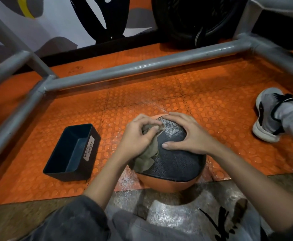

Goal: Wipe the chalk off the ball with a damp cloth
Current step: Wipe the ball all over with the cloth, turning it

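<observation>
Flooring point(211, 105): orange, studded, bounded by grey tubular frame point(142, 68). Ball point(175, 164): dark textured panel over orange, seated on floor at near edge of orange tiles. Black bin point(67, 176) just left of ball, paper label point(89, 149) reading "WASTE BASKET". Right hand point(189, 134): laid flat on ball's top, fingers spread, nothing grasped. Left hand point(138, 134): fingers curled, clenching olive cloth point(146, 159) against ball's upper left side, loose end draped down.
</observation>
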`<action>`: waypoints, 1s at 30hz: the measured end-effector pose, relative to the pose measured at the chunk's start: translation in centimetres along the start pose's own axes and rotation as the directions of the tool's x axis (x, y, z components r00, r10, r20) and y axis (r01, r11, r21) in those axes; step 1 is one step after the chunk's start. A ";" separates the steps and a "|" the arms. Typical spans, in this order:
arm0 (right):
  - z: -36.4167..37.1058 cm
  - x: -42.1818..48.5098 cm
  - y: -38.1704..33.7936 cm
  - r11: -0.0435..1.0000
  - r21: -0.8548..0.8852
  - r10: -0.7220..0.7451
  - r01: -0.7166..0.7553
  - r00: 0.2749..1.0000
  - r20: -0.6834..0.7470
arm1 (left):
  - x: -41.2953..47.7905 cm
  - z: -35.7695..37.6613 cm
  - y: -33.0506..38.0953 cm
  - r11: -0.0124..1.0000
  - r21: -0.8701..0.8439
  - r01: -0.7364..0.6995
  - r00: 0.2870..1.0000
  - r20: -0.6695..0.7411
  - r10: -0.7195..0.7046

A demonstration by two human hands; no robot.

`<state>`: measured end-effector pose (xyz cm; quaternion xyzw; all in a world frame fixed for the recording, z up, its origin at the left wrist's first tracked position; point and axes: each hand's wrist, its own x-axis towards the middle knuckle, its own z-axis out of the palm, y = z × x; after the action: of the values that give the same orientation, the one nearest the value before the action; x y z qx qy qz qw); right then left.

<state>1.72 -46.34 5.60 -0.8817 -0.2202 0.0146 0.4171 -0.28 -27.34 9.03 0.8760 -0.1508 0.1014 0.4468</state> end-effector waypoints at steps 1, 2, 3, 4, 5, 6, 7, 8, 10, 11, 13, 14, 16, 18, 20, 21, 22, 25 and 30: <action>0.0 0.0 0.0 1.000 0.002 -0.007 0.007 1.000 0.006 | 0.7 -0.1 -0.3 0.999 -0.006 0.034 0.999 -0.011 -0.034; 0.0 0.0 -0.1 1.000 0.006 -0.012 0.012 1.000 0.012 | 1.4 -0.1 -0.5 0.997 -0.009 0.075 0.997 -0.025 -0.075; -0.1 -0.1 -0.1 1.000 0.014 -0.013 0.013 1.000 0.012 | 2.2 -0.2 -0.7 0.993 -0.008 0.114 0.993 -0.034 -0.114; 0.0 -0.1 0.0 1.000 0.027 -0.012 0.012 1.000 0.007 | 2.7 -0.1 -0.9 0.990 -0.002 0.142 0.989 -0.032 -0.142; -0.1 -0.2 0.1 0.999 0.041 -0.012 0.012 1.000 -0.003 | 3.1 0.0 -1.0 0.989 0.010 0.149 0.989 -0.022 -0.149; -0.1 -0.3 0.1 0.998 0.055 -0.011 0.012 1.000 -0.013 | 3.1 0.0 -1.0 0.990 0.022 0.139 0.990 -0.009 -0.139; -0.2 -0.4 0.1 0.998 0.064 -0.009 0.010 1.000 -0.022 | 2.8 0.0 -0.9 0.992 0.034 0.119 0.993 0.001 -0.119; -0.2 -0.5 0.1 0.998 0.065 -0.006 0.008 1.000 -0.024 | 2.3 0.0 -0.7 0.995 0.039 0.094 0.996 0.004 -0.094; -0.1 -0.5 -0.2 0.999 0.053 0.000 0.001 1.000 -0.020 | 0.7 -0.4 0.0 0.999 0.021 0.038 0.999 0.014 -0.038; -0.1 -0.4 -0.2 0.999 0.049 0.002 -0.001 1.000 -0.019 | -0.2 -0.5 0.4 1.000 0.003 0.012 0.999 0.034 -0.012; 0.0 -0.1 -0.1 0.998 0.061 0.001 0.000 1.000 -0.021 | -2.1 -0.6 0.9 1.000 -0.005 -0.030 0.996 0.088 0.030; 0.0 -0.1 -0.1 0.998 0.069 -0.003 0.005 1.000 -0.022 | -2.6 -0.5 1.1 0.999 0.004 -0.043 0.994 0.104 0.043; -0.1 -0.1 0.1 0.998 0.069 -0.012 0.013 1.000 -0.011 | -2.4 -0.4 0.9 0.999 0.000 -0.044 0.995 0.089 0.044; -0.1 -0.3 0.1 0.998 0.062 -0.020 0.019 1.000 0.001 | -0.9 -0.4 0.3 1.000 -0.016 -0.021 0.999 0.036 0.022; -0.1 -0.5 0.0 0.998 0.058 -0.029 0.029 1.000 0.006 | 1.2 -0.5 -0.5 0.999 0.001 0.033 0.999 -0.013 -0.033; -0.1 -0.5 0.0 0.998 0.060 -0.032 0.031 0.999 0.009 | 2.0 -0.4 -0.8 0.997 0.019 0.070 0.997 -0.024 -0.069; -0.2 -0.5 -0.1 0.998 0.063 -0.033 0.032 0.999 0.010 | 2.6 -0.3 -1.1 0.995 0.033 0.097 0.995 -0.029 -0.096; -0.3 -0.5 0.2 0.996 0.081 -0.023 0.024 1.000 -0.010 | 2.4 0.0 -0.9 0.996 0.047 0.075 0.997 -0.017 -0.074; -0.1 0.2 0.5 0.997 0.076 -0.021 0.023 1.000 -0.017 | -2.0 -0.2 0.6 0.999 0.015 -0.050 0.997 0.053 0.049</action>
<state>2.08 -46.61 5.27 -0.8627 -0.2257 0.0112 0.4523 -2.36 -27.18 9.01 0.8780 -0.1833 0.0905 0.4328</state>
